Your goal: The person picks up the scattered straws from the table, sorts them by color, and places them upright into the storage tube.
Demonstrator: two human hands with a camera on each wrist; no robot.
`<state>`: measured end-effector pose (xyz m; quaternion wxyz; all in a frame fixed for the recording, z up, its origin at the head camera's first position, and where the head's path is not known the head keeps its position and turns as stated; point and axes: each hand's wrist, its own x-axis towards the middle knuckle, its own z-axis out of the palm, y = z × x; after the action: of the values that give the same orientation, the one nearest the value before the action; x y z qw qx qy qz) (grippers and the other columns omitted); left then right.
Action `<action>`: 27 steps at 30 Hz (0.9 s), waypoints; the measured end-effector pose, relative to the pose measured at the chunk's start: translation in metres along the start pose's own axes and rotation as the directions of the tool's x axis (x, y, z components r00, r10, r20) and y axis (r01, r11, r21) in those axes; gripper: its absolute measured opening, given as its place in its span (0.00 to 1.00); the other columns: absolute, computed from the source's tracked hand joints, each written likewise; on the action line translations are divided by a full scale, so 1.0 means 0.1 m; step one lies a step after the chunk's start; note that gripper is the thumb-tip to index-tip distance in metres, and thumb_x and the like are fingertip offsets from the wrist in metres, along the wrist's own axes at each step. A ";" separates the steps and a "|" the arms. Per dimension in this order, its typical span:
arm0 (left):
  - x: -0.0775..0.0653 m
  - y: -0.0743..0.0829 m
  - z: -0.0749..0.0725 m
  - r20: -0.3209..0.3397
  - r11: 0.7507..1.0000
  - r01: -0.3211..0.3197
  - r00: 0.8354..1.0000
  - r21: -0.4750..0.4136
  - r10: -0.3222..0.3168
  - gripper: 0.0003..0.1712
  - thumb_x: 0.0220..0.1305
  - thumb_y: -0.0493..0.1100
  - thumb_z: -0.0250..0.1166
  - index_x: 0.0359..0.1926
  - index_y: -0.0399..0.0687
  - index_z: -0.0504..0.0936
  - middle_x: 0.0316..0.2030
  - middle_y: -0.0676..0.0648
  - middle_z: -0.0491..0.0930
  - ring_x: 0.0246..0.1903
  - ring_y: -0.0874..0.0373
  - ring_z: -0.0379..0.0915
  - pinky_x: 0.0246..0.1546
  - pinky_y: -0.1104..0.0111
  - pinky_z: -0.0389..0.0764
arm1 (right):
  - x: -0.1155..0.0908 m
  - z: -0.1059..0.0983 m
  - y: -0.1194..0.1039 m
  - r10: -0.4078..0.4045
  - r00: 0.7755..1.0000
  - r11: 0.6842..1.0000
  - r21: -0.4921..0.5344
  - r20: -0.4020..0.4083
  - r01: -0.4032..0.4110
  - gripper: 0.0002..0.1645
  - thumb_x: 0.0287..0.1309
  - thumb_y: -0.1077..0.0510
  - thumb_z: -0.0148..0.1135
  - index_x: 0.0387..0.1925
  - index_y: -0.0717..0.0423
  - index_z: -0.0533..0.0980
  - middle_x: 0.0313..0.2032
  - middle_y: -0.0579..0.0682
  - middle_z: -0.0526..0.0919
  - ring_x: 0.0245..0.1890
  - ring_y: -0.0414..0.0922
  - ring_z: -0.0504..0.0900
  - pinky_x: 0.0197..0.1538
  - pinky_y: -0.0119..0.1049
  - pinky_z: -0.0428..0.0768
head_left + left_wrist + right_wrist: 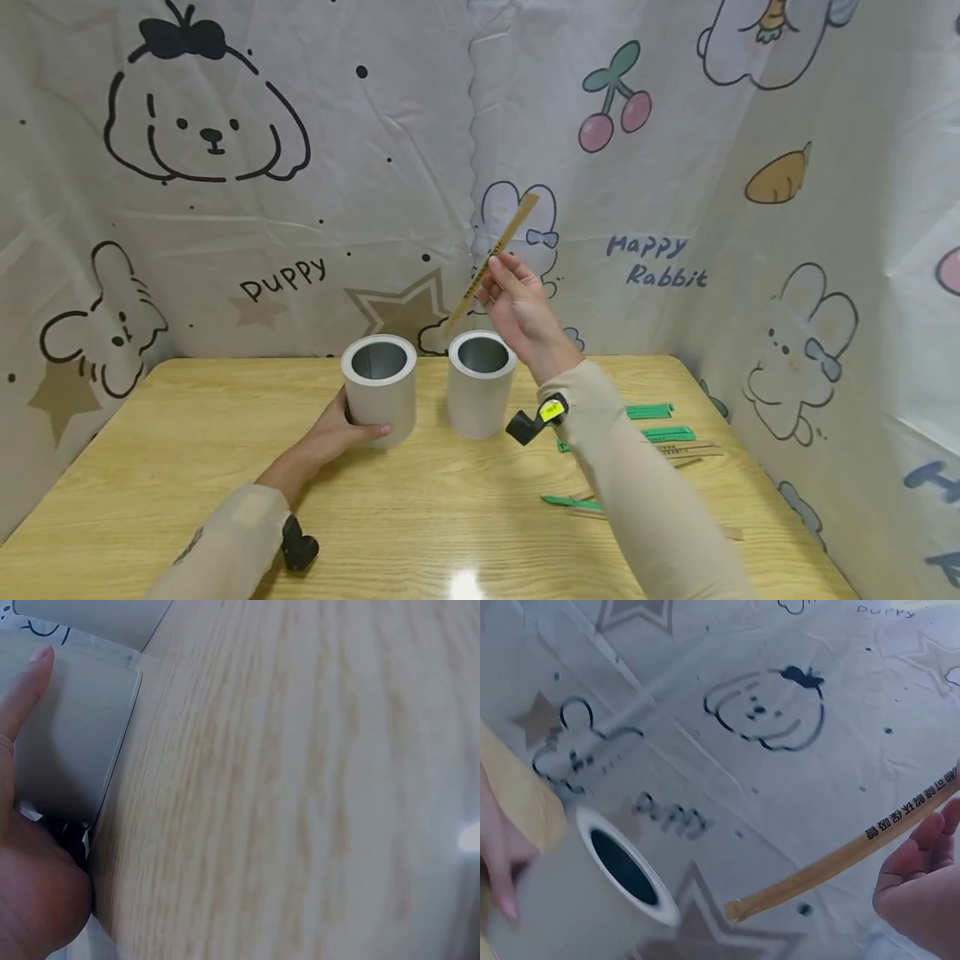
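Two white cylindrical containers with dark hollow insides stand side by side at the table's back. My left hand (333, 433) grips the left container (390, 408) low on its side, thumb across the front and the other fingers behind it; the left wrist view shows the thumb along the container's wall (71, 727). In my right hand (523, 308), thumb and fingertips pinch a drinking straw in a brown printed wrapper (519, 218). The straw is held aslant in the air, its lower end (739, 910) just above and behind the right container (478, 408).
Several green-wrapped straws (660, 411) and brown-wrapped straws (693, 450) lie on the right side of the wooden table (420, 517), partly hidden beneath my right forearm. A printed cloth (405, 158) with cartoon animals hangs along the back and sides.
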<state>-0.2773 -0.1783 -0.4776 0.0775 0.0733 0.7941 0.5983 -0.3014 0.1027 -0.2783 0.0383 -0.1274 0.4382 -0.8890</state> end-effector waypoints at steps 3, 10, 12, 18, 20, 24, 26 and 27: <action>0.00 0.02 0.01 0.008 1.000 -0.007 1.000 -0.002 0.007 0.65 0.56 0.46 0.77 0.80 0.44 0.39 0.76 0.34 0.54 0.76 0.37 0.51 0.77 0.43 0.51 | 0.00 0.14 0.15 0.021 1.000 0.999 0.037 -0.004 -0.020 0.23 0.75 0.62 0.49 0.26 0.40 0.79 0.27 0.38 0.79 0.32 0.35 0.73 0.43 0.28 0.70; 0.00 0.04 0.03 0.007 1.000 -0.021 1.000 -0.012 0.021 0.63 0.57 0.43 0.76 0.80 0.43 0.41 0.75 0.34 0.56 0.74 0.38 0.55 0.76 0.46 0.56 | 0.01 0.37 0.58 0.062 0.997 0.997 0.057 -0.035 -0.060 0.25 0.74 0.67 0.48 0.25 0.41 0.79 0.27 0.38 0.80 0.31 0.34 0.75 0.42 0.28 0.72; 0.00 0.04 0.03 0.007 1.000 -0.026 1.000 -0.015 0.026 0.63 0.57 0.43 0.76 0.80 0.43 0.41 0.75 0.34 0.56 0.74 0.38 0.55 0.76 0.46 0.56 | 0.01 0.39 0.71 0.077 0.996 0.996 0.037 -0.051 -0.075 0.23 0.73 0.68 0.50 0.26 0.42 0.79 0.28 0.38 0.80 0.31 0.34 0.76 0.41 0.27 0.73; 0.01 0.04 0.04 0.012 1.000 -0.013 1.000 -0.006 0.013 0.63 0.58 0.45 0.75 0.80 0.44 0.40 0.76 0.35 0.55 0.75 0.38 0.53 0.76 0.45 0.55 | 0.00 0.34 1.01 0.142 0.978 0.979 -0.128 -0.151 -0.162 0.11 0.68 0.67 0.60 0.32 0.48 0.80 0.32 0.40 0.80 0.31 0.35 0.75 0.40 0.27 0.75; 0.01 0.04 0.03 0.009 1.000 -0.007 1.000 -0.001 0.007 0.63 0.58 0.45 0.75 0.80 0.44 0.40 0.76 0.35 0.55 0.75 0.38 0.53 0.76 0.44 0.55 | 0.00 0.32 1.07 0.165 0.968 0.961 -0.188 -0.188 -0.201 0.05 0.67 0.66 0.62 0.36 0.52 0.80 0.32 0.40 0.80 0.32 0.35 0.75 0.40 0.27 0.76; 0.01 0.03 0.02 0.006 1.000 0.004 1.000 0.006 -0.004 0.63 0.57 0.46 0.76 0.80 0.44 0.40 0.76 0.35 0.54 0.75 0.37 0.53 0.77 0.43 0.54 | -0.02 0.28 1.12 0.191 0.955 0.931 -0.267 -0.228 -0.250 0.07 0.65 0.64 0.64 0.44 0.59 0.81 0.32 0.40 0.80 0.33 0.37 0.75 0.40 0.28 0.76; 0.01 0.02 0.02 0.005 1.000 0.005 1.000 0.009 -0.005 0.63 0.57 0.47 0.76 0.80 0.44 0.41 0.76 0.35 0.55 0.75 0.37 0.53 0.76 0.43 0.54 | -0.03 0.25 1.13 0.203 0.950 0.909 -0.316 -0.238 -0.273 0.09 0.65 0.62 0.66 0.46 0.60 0.82 0.32 0.39 0.80 0.34 0.37 0.76 0.40 0.29 0.75; 0.01 0.02 0.01 0.007 1.000 0.004 1.000 0.009 -0.004 0.63 0.58 0.47 0.76 0.80 0.44 0.40 0.76 0.35 0.54 0.75 0.37 0.53 0.76 0.43 0.55 | -0.04 0.24 1.13 0.202 0.949 0.896 -0.346 -0.243 -0.280 0.11 0.65 0.61 0.67 0.47 0.59 0.82 0.33 0.39 0.80 0.35 0.38 0.76 0.41 0.30 0.75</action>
<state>-0.2779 -0.1762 -0.4763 0.0813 0.0740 0.7967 0.5944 -0.2964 0.0153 -0.3539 0.0790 0.0135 0.6145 -0.7848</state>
